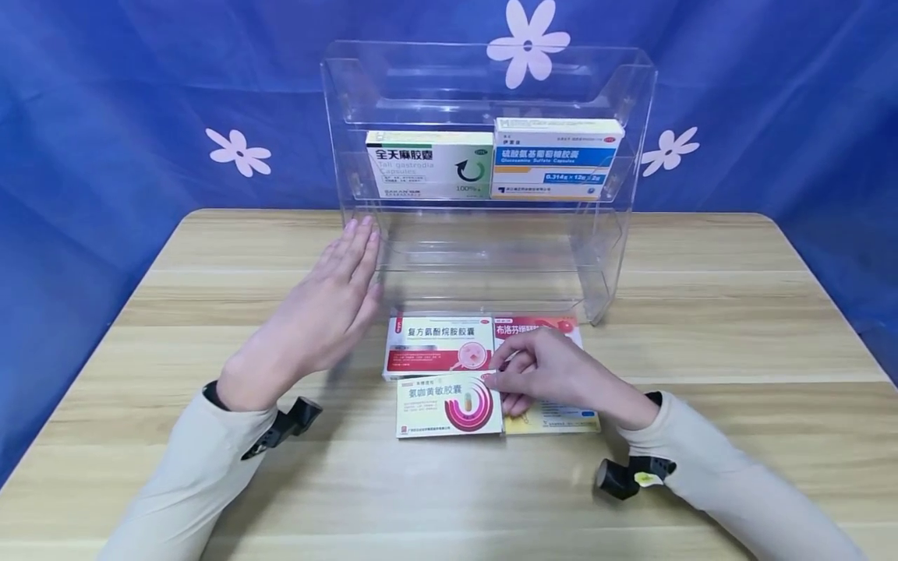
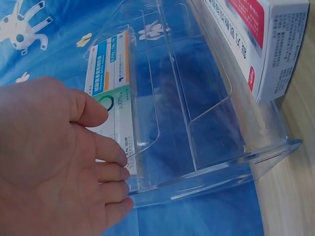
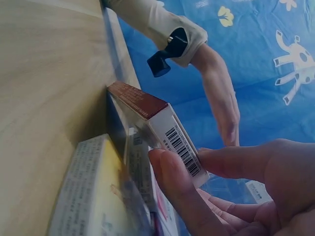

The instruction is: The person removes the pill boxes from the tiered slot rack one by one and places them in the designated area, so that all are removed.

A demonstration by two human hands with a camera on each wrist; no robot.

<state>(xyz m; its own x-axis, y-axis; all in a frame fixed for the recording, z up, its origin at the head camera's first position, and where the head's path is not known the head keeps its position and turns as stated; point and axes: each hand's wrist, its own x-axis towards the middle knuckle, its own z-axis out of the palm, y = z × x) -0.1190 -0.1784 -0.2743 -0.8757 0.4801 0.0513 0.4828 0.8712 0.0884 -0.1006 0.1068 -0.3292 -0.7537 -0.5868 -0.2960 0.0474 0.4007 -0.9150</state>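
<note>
My right hand (image 1: 550, 374) pinches the right end of a white medicine box (image 1: 431, 413) with a pink arc design, between thumb and finger. In the right wrist view, this box (image 3: 165, 132) is tilted and its barcode end faces the camera. My left hand (image 1: 323, 308), fingers straight, is at the left side of a clear acrylic rack (image 1: 333, 101); whether it touches the rack I cannot tell. Behind the pinched box lies a red-and-white medicine box (image 1: 438, 333). A red box (image 1: 570, 331) and a yellow box (image 1: 561, 422) are partly hidden by my right hand.
On the rack's upper tier stand a green-and-white medicine box (image 1: 428, 167) and a blue-and-white one (image 1: 554, 164), side by side. The rack stands on a wooden table (image 1: 715, 312) before a blue curtain (image 1: 140, 93) with white flowers.
</note>
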